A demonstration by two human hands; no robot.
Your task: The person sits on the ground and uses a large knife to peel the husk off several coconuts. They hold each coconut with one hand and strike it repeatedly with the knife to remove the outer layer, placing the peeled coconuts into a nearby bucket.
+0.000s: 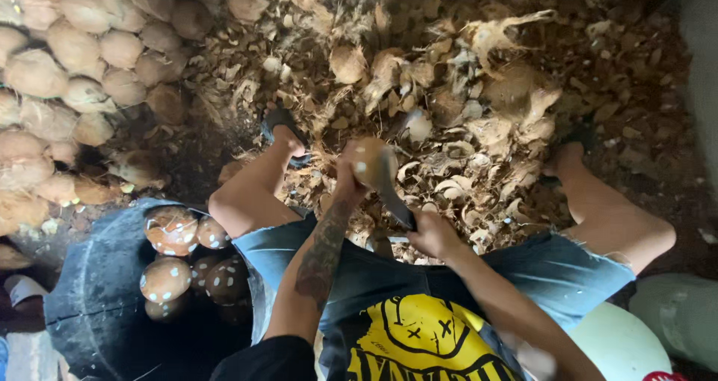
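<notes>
One round, brown part-peeled coconut (368, 160), clasped in the left hand (350, 180) above the husk-strewn floor (479, 127), with the right hand (432, 235) closed on a dark curved blade (390, 190); likely hazard: a glancing stroke reaching the holding fingers.

The person sits with the coconut (366, 160) held in the left hand (345, 177) between the knees, and the blade (390, 190) in the right hand (434, 235) lies against the coconut's right side. A tub (90, 291) containing peeled coconuts (176, 257) stands to the person's left, beside the left leg. A pile of unpeeled coconuts (82, 59) lies beyond the tub at far left, and husk scraps (464, 104) cover the floor ahead of both feet.
</notes>
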